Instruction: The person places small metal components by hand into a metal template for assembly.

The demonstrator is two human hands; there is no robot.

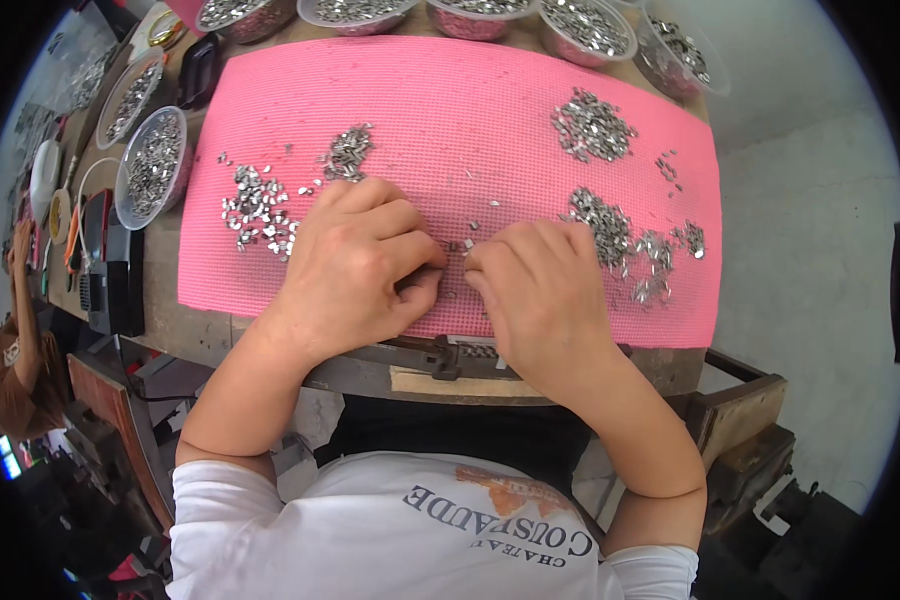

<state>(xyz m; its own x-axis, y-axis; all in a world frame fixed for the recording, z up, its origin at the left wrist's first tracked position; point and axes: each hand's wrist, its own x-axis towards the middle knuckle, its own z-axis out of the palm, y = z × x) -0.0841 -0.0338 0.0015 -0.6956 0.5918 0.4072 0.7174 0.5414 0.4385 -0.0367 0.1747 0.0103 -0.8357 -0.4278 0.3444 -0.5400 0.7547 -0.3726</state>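
Both our hands, left [355, 265] and right [542, 290], rest curled on the pink mat [450, 110], fingertips pinching tiny metal bits [460, 246] between them, which look light, stiff and slippery, best nipped one at a time by their edges.

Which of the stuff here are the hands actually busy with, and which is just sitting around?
In use:
- left hand and right hand, fingertips meeting
- tiny silver metal pieces between them
- pink textured mat

Lying about:
- clear plastic bowls of metal bits
- black phone-like slab
- heaps of silver bits
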